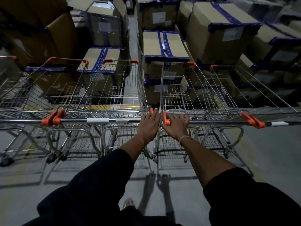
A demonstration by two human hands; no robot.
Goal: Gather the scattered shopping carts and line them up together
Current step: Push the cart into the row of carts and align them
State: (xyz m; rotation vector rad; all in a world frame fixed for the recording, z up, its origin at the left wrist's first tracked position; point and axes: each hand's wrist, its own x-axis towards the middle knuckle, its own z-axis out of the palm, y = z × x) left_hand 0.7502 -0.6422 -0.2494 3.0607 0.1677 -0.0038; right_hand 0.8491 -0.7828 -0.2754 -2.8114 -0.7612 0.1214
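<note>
Several wire shopping carts with orange corner caps stand side by side in a row facing stacked boxes. My left hand (149, 123) rests over the right end of the handle bar (97, 120) of the middle cart (117, 88), fingers reaching past its orange end cap. My right hand (177, 125) lies on the left end of the handle of the cart to the right (195, 95), next to its orange cap (166, 119). The two carts stand close together, a narrow gap between their baskets. More carts continue left (48, 88) and right (244, 92).
Tall stacks of cardboard boxes (164, 46) taped in blue stand just beyond the carts' fronts, with a narrow aisle (132, 38) between two stacks. Grey concrete floor (268, 152) with faded yellow lines lies under and behind the carts. My foot (128, 203) shows below.
</note>
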